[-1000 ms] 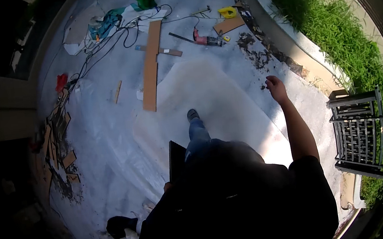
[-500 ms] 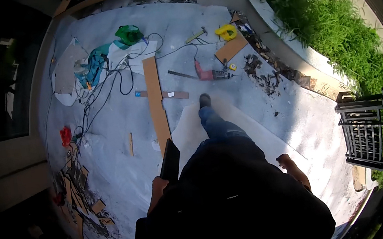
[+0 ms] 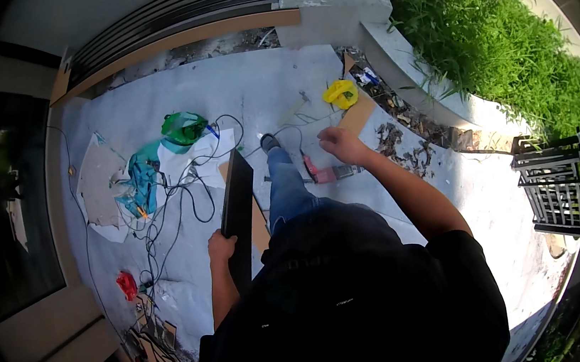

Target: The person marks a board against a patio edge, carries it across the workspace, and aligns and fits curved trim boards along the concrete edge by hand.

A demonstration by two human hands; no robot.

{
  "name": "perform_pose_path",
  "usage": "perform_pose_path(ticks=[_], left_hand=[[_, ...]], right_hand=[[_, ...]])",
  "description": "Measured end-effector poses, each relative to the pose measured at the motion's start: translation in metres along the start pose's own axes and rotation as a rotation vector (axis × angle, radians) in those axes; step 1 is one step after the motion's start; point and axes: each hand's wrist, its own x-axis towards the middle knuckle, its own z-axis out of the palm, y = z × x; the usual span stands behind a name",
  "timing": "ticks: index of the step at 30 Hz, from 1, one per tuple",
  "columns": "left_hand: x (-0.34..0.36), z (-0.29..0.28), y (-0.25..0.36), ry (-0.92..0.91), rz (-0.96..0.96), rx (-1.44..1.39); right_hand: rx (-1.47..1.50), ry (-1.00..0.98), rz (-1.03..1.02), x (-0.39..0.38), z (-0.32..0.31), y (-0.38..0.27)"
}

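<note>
My left hand (image 3: 222, 247) is closed around the edge of a long, dark, flat board (image 3: 237, 205). The board stands on edge at my left side, over a brown strip (image 3: 259, 227) on the floor. Out in front to the right, my right hand (image 3: 340, 145) is raised with loosely bent fingers and nothing visible in it. Below and beyond it on the floor lies a red and grey power drill (image 3: 328, 174), partly covered by my leg in this view. One foot (image 3: 269, 141) is stretched forward.
Tangled dark cables (image 3: 179, 184) run across the floor at left, beside a teal bag (image 3: 139, 185) and a green bag (image 3: 184, 127). A yellow bag (image 3: 341, 94) lies by the curved planter wall (image 3: 421, 80). Wood scraps (image 3: 153, 350) are heaped at lower left; a metal rack (image 3: 559, 182) stands right.
I have stepped forward, and the drill and bags now appear lower in view. My right hand has swung up and forward from my side. The board shows more fully in my left hand.
</note>
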Motion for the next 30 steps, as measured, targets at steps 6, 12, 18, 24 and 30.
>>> perform_pose_path(ticks=[6, 12, 18, 24, 30], left_hand=[[0.186, -0.145, 0.241, 0.015, 0.389, 0.321], [0.277, -0.222, 0.459, 0.043, 0.871, 0.573], [0.303, -0.209, 0.62, 0.179, 1.258, 0.814], [0.366, -0.149, 0.71, 0.18, 1.407, 0.997], [0.447, -0.121, 0.786, -0.179, 1.332, 1.018]], right_hand=[[0.431, -0.186, 0.353, 0.155, 0.025, -0.034], [1.239, 0.193, 0.596, 0.302, -0.008, -0.091], [1.951, 0.651, 0.46, 0.409, -0.075, -0.026], [1.858, 0.785, 0.811, 0.47, -0.104, 0.053], [1.877, 0.969, 0.849, 0.513, -0.121, 0.128]])
